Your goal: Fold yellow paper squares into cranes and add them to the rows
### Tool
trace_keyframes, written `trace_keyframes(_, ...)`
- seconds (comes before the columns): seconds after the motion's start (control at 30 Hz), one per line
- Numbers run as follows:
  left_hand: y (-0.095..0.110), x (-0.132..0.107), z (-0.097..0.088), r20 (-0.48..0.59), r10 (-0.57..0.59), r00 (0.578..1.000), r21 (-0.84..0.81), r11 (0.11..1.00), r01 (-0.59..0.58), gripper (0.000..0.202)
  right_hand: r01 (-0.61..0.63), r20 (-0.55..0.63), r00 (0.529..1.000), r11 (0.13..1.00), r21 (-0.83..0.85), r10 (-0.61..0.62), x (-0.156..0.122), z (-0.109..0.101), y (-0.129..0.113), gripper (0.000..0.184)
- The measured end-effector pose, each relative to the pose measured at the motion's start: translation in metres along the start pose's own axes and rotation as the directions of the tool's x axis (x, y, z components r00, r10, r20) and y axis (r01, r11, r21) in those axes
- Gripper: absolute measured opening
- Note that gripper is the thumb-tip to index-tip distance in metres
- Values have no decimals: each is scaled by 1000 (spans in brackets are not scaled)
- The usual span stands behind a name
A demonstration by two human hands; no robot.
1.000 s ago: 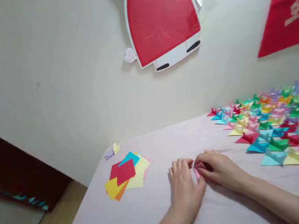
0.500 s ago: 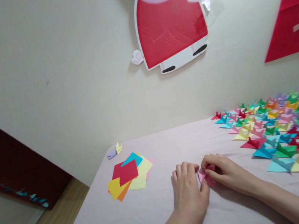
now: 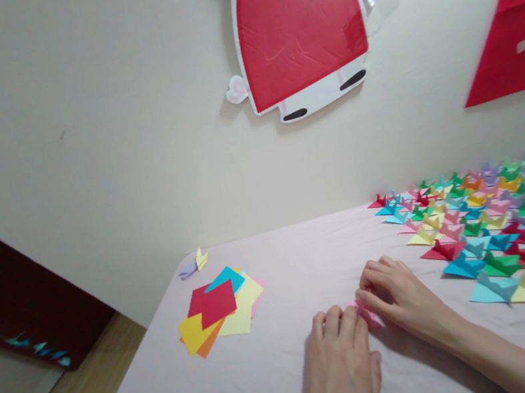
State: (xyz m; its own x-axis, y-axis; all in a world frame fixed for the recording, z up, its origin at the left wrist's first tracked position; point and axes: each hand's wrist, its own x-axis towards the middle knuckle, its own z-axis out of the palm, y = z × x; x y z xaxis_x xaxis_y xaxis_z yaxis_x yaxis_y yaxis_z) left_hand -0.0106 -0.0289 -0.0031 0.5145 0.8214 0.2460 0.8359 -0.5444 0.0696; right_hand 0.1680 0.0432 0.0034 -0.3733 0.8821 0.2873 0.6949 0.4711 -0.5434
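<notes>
Small pink folded paper piece (image 3: 367, 313) lies flat on the pale pink tablecloth (image 3: 275, 384), right between both hands, the right hand (image 3: 399, 294) pinching its far-right end, the left hand (image 3: 345, 361) clamping the nearer left end with curled fingers, loose stack of coloured paper squares (image 3: 218, 306) well off left.

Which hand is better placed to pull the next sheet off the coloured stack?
Left, probably. The left hand is the nearer to the coloured stack, with only bare table between. The right hand pinches the pink paper and would have to cross over the left.
</notes>
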Motion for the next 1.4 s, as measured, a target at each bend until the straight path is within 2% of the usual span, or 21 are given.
trace_keyframes(0.13,1,2,-2,-17,48,999,45,998,-47,47,-47,-4,999,998,-37,47,0,0,4,21)
trace_keyframes(0.33,1,5,-9,-1,106,994,100,989,-105,45,-96,3,995,995,17,96,1,0,7,22)
trace_keyframes(0.47,2,7,-13,37,103,994,67,992,-105,45,-112,-3,994,993,39,112,1,1,9,28)
trace_keyframes(0.6,3,10,-17,83,91,992,26,995,-94,43,-63,-28,998,998,-32,62,0,3,8,26)
trace_keyframes(0.9,1,12,-25,100,85,991,-36,996,-82,35,-61,-36,998,994,-92,58,0,6,13,25)
trace_keyframes(0.97,0,12,-25,100,75,992,-77,995,-67,38,-55,-35,998,993,-108,52,0,8,14,24)
trace_keyframes(1.13,-2,10,-20,86,45,995,-182,983,-29,59,-29,-38,999,988,-151,24,0,9,15,22)
trace_keyframes(1.4,-1,9,-6,78,-5,997,-172,985,19,61,-37,-165,986,970,-242,-4,-7,11,15,12)
